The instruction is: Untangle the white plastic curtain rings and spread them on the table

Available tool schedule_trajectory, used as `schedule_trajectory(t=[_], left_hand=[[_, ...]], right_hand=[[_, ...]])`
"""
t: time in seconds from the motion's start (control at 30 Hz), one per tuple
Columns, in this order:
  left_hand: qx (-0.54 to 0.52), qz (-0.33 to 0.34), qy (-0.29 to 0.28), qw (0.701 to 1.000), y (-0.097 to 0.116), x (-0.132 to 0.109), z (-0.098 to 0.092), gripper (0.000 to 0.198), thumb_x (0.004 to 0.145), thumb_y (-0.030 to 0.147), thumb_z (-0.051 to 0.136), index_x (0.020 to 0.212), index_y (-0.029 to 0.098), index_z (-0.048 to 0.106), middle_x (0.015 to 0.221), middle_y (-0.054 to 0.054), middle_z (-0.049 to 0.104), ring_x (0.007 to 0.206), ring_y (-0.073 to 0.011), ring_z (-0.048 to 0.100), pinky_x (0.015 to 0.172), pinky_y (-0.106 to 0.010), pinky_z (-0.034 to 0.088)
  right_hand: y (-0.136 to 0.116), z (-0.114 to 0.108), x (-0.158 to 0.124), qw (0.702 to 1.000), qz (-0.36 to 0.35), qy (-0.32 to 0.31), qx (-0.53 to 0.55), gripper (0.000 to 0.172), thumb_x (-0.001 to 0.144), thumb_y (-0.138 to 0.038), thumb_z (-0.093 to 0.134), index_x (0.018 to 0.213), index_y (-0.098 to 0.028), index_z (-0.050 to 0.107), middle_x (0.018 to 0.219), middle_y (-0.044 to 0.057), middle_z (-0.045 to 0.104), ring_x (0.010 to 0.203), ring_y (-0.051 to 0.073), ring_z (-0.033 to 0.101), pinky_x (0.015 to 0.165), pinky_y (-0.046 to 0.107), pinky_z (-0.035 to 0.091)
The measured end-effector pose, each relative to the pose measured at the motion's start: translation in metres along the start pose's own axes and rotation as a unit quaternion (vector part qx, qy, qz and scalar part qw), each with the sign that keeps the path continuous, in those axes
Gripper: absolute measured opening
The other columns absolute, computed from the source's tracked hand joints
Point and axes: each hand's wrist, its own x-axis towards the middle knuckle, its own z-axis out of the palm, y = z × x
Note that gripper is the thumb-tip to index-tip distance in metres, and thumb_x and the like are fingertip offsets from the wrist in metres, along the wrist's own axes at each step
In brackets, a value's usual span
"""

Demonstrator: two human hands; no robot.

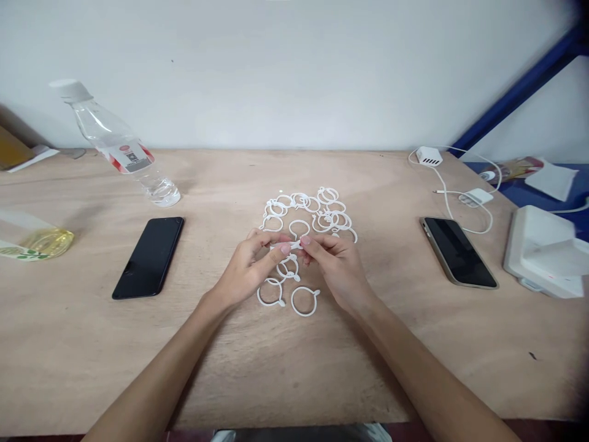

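Note:
My left hand (248, 264) and my right hand (340, 267) meet over the middle of the table. Between their thumbs and fingers they pinch one white plastic ring (295, 244), seen nearly edge-on; the fingers cover part of it. Just below the hands lie several more white rings with small tabs, among them a lone ring (304, 315) and another (269, 304) to its left. Beyond my fingers, a loose pile of the same rings (335, 212) spreads over the wood, some overlapping.
A clear bottle (124, 147) stands at the back left, near a black phone (148, 258). On the right are another phone (460, 252), a white cable (444, 190) with a charger block (429, 156), and a white device (543, 252). A yellowish transparent container (50, 242) sits far left.

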Motion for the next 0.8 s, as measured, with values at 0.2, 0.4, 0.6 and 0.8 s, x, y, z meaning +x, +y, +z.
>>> schedule_trajectory(t=[0.2, 0.4, 0.6, 0.8], left_hand=[[0.034, -0.005, 0.006, 0.999, 0.005, -0.001, 0.0, 0.035, 0.088, 0.05, 0.06, 0.103, 0.02, 0.072, 0.104, -0.006, 0.069, 0.104, -0.0242, 0.057, 0.095, -0.039, 0.04], [0.063, 0.011, 0.011, 0.998, 0.004, 0.0, 0.003, 0.031, 0.088, 0.046, 0.059, 0.099, 0.021, 0.073, 0.102, -0.005, 0.07, 0.103, -0.0237, 0.055, 0.093, -0.037, 0.04], [0.098, 0.02, 0.019, 0.995, 0.008, 0.001, -0.001, 0.032, 0.089, 0.046, 0.058, 0.102, 0.021, 0.072, 0.105, -0.003, 0.071, 0.102, -0.0232, 0.055, 0.095, -0.038, 0.04], [0.178, 0.004, 0.033, 0.983, 0.013, 0.003, -0.005, 0.037, 0.087, 0.048, 0.056, 0.102, 0.019, 0.073, 0.104, -0.004, 0.072, 0.104, -0.0264, 0.052, 0.098, -0.044, 0.038]], right_hand=[[0.013, -0.001, 0.003, 1.0, -0.014, 0.002, 0.013, 0.033, 0.08, -0.048, 0.073, 0.066, -0.019, 0.066, 0.066, -0.001, 0.062, 0.065, 0.012, 0.054, 0.066, 0.027, 0.043], [0.016, 0.0, 0.006, 1.0, -0.01, -0.004, -0.006, 0.033, 0.08, -0.049, 0.071, 0.069, -0.019, 0.066, 0.066, 0.0, 0.062, 0.063, 0.012, 0.054, 0.063, 0.028, 0.044], [0.009, -0.002, 0.007, 0.989, -0.051, 0.002, -0.136, 0.037, 0.087, -0.052, 0.059, 0.071, -0.019, 0.064, 0.066, 0.002, 0.061, 0.062, 0.016, 0.054, 0.062, 0.031, 0.046], [0.022, -0.013, 0.015, 0.918, -0.163, 0.039, -0.359, 0.029, 0.087, -0.03, 0.053, 0.108, -0.021, 0.07, 0.099, 0.01, 0.059, 0.096, 0.027, 0.051, 0.093, 0.047, 0.039]])
